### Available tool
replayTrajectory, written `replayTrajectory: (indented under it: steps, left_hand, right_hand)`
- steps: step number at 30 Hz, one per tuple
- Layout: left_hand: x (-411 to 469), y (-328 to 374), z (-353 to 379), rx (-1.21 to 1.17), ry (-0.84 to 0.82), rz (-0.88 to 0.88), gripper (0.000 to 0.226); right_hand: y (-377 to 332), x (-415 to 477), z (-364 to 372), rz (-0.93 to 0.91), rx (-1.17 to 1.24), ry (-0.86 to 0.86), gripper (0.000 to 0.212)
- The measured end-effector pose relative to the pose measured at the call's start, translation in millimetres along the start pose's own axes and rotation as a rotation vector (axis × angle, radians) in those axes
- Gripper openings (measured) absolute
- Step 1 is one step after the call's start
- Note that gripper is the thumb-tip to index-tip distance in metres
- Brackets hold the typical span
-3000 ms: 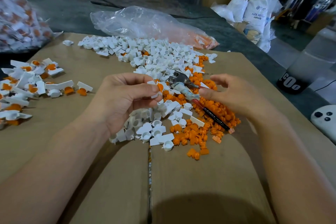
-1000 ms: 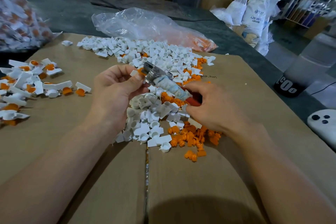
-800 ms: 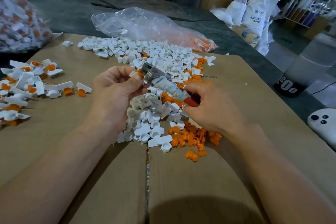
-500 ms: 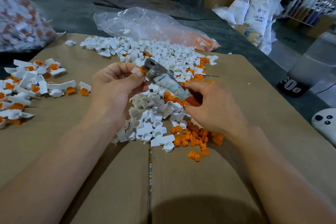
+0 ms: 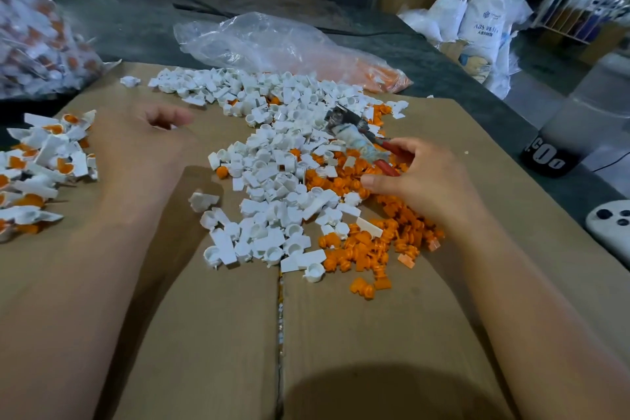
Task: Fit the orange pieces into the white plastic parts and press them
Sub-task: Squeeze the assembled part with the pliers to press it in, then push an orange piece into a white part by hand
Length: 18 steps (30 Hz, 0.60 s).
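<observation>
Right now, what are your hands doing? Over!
Left hand beside finished pile, blurred, grip unclear. Right hand holds pliers. Loose white parts and orange pieces heaped between. Nothing in the way.

Two hands in shot: left hand, right hand. One pair of pliers. I count two clear bags, the second bag far left. The white parts run well over a hundred (too heaped for an exact tally). Loose orange pieces, dozens. On the left, fitted pairs, twenty-odd in view.
</observation>
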<state>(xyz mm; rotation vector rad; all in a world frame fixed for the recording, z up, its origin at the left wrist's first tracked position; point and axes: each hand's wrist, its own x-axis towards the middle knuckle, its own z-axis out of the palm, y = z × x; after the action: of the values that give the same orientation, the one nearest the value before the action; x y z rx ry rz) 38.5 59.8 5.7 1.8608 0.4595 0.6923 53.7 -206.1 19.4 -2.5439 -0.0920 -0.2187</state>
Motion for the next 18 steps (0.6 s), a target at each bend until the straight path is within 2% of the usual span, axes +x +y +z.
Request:
replayTrajectory:
  steps: [8, 12, 15, 18]
  left_hand:
    - [13, -11, -6, 0.344, -0.009, -0.037, 0.040]
    - [6, -5, -6, 0.470, -0.030, 0.070, 0.034]
    - [-3, 1, -1, 0.509, -0.149, 0.199, 0.027]
    - [-7, 2, 4, 0.576, -0.290, 0.242, 0.029]
  right_hand:
    - [13, 10, -2, 0.091, -0.018, -0.060, 0.073]
    - [16, 13, -1, 0.115, -0.063, -0.087, 0.078]
    - [16, 13, 0, 0.115, -0.077, -0.092, 0.080]
    - [15, 13, -1, 0.110, -0.081, -0.101, 0.079]
